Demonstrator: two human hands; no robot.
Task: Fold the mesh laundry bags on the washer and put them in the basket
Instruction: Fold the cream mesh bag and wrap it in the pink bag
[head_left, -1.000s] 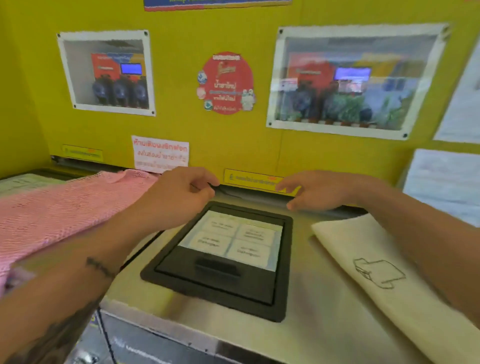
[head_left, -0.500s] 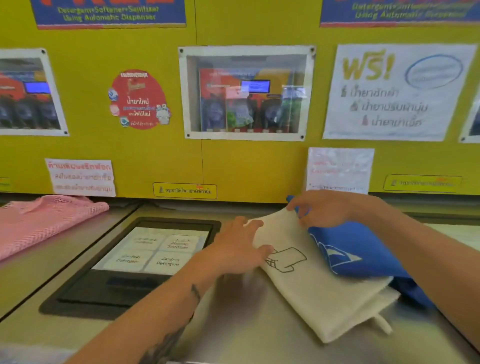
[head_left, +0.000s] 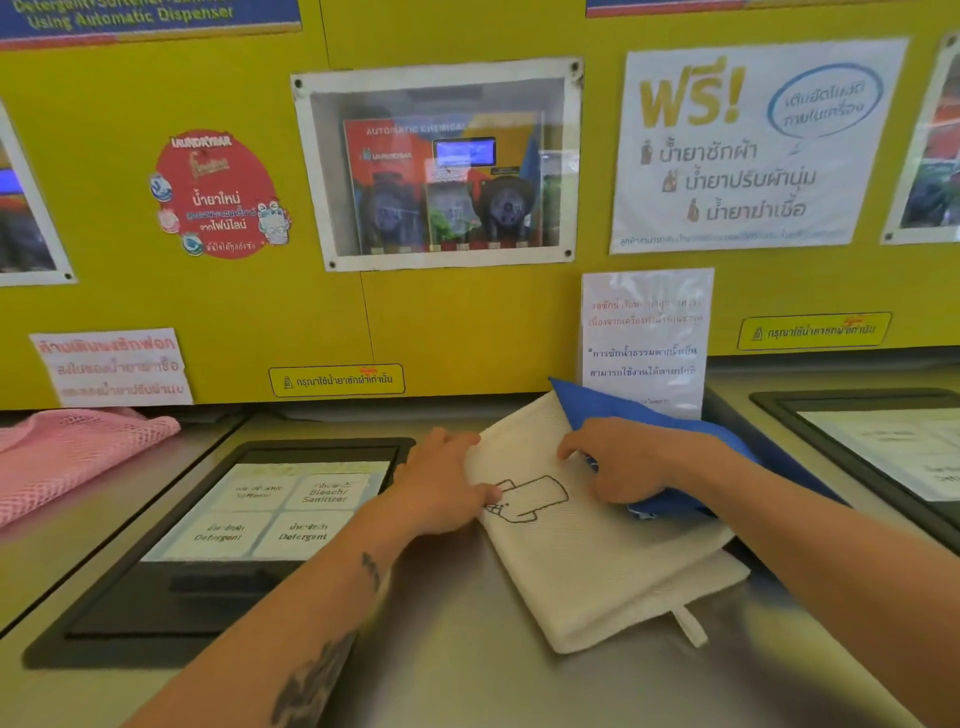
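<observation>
1. Sitting folded on the steel washer top (head_left: 467, 660), the cream mesh bag (head_left: 597, 561) lies angled, with a black line drawing on it and a small tab sticking out at its near edge.
2. Left hand (head_left: 447, 488) is on the cream bag's left edge, thumb pressed down right by the drawing. Fingers look curled around the edge, so it's gripping the fabric there.
3. Right hand (head_left: 618, 462) is knuckles-up, fingers curled down onto the far right part of the cream bag, right where the blue bag (head_left: 649, 410) overlaps it. Can't tell exactly which layer it's pinching, but it's grabbing fabric.
4. Blue bag is partly tucked under the right forearm and runs back to the yellow wall (head_left: 467, 322), touching the cream one.
5. Pink mesh bag (head_left: 67, 457) is well apart, far left on the next machine's top.
6. Dark detergent lid (head_left: 218, 545) with white labels sits just left of the left hand. Signs and stickers cover the wall.
</observation>
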